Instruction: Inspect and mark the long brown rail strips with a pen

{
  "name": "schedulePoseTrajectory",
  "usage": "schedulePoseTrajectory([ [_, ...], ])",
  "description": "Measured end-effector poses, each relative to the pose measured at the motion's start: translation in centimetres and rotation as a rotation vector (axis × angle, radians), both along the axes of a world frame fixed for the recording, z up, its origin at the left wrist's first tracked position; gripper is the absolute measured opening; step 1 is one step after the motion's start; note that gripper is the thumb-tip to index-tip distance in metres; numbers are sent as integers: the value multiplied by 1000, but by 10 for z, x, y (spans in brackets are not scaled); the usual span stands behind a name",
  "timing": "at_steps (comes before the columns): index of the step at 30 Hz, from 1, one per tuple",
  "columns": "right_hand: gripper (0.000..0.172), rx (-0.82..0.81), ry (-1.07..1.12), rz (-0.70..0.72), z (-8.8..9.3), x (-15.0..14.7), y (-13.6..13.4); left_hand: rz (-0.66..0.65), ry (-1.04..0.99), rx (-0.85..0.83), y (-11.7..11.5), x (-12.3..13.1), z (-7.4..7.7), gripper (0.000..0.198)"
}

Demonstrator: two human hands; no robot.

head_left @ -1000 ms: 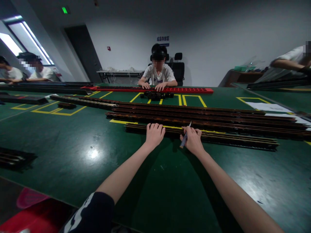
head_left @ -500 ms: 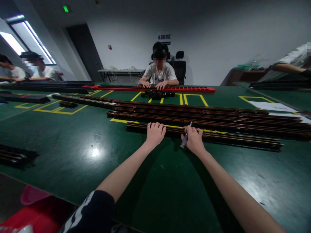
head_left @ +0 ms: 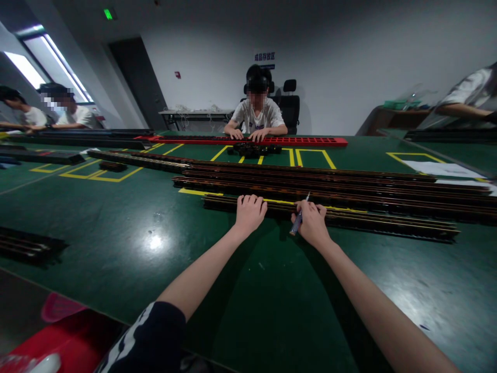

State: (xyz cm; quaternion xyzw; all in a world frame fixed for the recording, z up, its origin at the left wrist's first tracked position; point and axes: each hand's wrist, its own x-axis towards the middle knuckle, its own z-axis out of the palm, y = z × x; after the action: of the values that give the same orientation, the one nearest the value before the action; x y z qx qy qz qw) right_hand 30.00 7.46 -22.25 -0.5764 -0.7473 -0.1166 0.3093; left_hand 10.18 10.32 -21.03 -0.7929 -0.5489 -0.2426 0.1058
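Observation:
Long dark strips with brassy edges [head_left: 388, 224] lie side by side across the table in front of me. Over their left part my left hand [head_left: 250, 213] is curled, fingertips at the far edge. My right hand [head_left: 313, 224] is closed around a slim pen-like tool [head_left: 296, 225] and rests against the same strips. The tool's thin pointed tip sticks up past the fingers, and its thicker end points down toward me. Its exact kind cannot be made out. Just beyond lies a wider group of similar strips [head_left: 349, 187].
The green table [head_left: 155, 280] carries yellow tape outlines. Another short bundle [head_left: 31, 244] lies at left. Across from me a person [head_left: 257, 116] works at a red rack [head_left: 318, 141] behind a dark pile [head_left: 252, 150]. White papers [head_left: 442, 169] lie at right. A red stool [head_left: 73, 342] is below the near edge.
The whole view has shifted slightly to the right. Both hands keep their places on the strips, and the pen-like tool stays in my right hand.

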Motion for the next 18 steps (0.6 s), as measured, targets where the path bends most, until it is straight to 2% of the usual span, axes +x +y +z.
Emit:
schedulePoseTrajectory([
  [18, 12, 0, 9, 16, -1, 1, 1, 3, -9, 8, 1, 1, 0, 36],
])
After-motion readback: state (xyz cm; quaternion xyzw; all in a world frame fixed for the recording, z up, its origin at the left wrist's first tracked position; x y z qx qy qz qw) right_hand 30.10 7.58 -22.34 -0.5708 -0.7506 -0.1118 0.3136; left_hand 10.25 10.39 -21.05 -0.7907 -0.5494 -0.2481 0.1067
